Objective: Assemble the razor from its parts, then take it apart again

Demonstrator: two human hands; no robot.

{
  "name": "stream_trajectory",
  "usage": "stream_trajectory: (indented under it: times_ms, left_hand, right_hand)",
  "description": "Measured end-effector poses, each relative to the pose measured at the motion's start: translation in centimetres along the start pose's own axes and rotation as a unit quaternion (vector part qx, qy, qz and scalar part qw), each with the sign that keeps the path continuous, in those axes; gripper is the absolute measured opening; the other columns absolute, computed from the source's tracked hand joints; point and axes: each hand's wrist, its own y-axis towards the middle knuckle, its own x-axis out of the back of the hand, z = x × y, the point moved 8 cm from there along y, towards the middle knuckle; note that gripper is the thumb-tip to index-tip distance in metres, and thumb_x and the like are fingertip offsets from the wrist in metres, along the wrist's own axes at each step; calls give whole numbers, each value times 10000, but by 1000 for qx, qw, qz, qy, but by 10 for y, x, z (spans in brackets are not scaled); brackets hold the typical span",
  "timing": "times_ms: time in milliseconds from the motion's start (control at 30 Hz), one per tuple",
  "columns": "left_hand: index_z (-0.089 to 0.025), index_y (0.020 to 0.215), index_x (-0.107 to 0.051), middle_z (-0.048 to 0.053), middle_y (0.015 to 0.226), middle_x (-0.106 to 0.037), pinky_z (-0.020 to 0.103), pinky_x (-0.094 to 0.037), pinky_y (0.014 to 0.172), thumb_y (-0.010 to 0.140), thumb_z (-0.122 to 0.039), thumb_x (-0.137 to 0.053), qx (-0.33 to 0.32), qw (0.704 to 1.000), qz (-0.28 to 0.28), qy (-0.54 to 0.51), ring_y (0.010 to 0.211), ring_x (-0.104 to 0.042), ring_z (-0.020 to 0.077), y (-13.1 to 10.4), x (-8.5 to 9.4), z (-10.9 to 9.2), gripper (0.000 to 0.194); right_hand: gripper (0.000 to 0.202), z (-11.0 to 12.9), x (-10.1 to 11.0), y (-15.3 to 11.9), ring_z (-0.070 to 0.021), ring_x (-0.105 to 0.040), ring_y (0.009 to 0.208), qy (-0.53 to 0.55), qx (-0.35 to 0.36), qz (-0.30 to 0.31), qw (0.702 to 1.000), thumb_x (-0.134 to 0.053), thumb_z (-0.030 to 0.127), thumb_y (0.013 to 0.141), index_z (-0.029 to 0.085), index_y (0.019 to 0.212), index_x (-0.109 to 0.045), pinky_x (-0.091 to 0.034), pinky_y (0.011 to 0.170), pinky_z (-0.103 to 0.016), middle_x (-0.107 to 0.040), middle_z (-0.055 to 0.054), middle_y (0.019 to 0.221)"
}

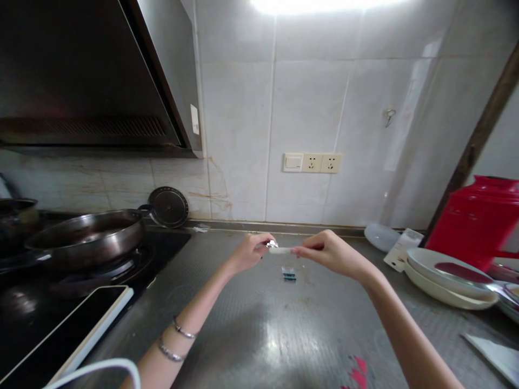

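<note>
Above the metal counter, both hands meet at a short, pale white strip (280, 250). My right hand (330, 254) pinches the strip's right end between thumb and fingertips. At its left end, my left hand (252, 253) is closed round a small shiny silver piece (272, 245), whose kind I cannot make out. Whether the silver piece grips the strip or only touches it cannot be told. Just below the hands, a small clear and dark green packet-like item (288, 274) lies on the counter. Two silver bracelets circle my left forearm.
A steel pan (89, 237) sits on the black stove at left, with a round dark lid (168, 207) behind. A tablet-like device (68, 335) lies nearer. Stacked plates (441, 289), a white card (403, 248) and a red jug (474, 221) stand at right.
</note>
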Motion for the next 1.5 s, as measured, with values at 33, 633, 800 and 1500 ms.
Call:
stream_trajectory:
  times_ms: [33,633,800,1500]
  left_hand:
    - [-125,855,-619,33,799,-630,216,-421,730,810,-206,-488,3,1000,-1,0,789,-568,136,0,1,1,160]
    - [-138,824,-503,46,766,-616,246,-478,642,786,-308,-566,91,983,-13,-156,715,-635,153,0,-5,16,185]
    - [-144,863,-470,52,778,-627,239,-483,579,799,-308,-523,113,977,-9,-183,665,-644,151,1,-8,20,183]
    - [-132,742,-529,-12,645,-540,192,-377,547,735,-170,-466,62,998,-10,5,583,-477,94,3,-6,14,74]
  right_hand:
    - [485,-3,2,1,-78,-218,481,10,-5,-12,1000,-455,555,791,152,542,-558,-170,431,-224,-297,39,481]
    - [388,-5,18,-5,-73,-346,462,192,-42,-18,980,-549,508,753,144,631,-612,-319,379,-178,-316,46,501]
    - [362,5,-26,-8,-40,-264,369,420,-103,-59,900,-523,513,773,162,833,-593,-350,321,-173,-304,84,507]
    - [351,32,-120,-6,-12,-140,357,673,-123,-114,721,-590,523,741,198,759,-459,-88,303,-121,-282,118,464]
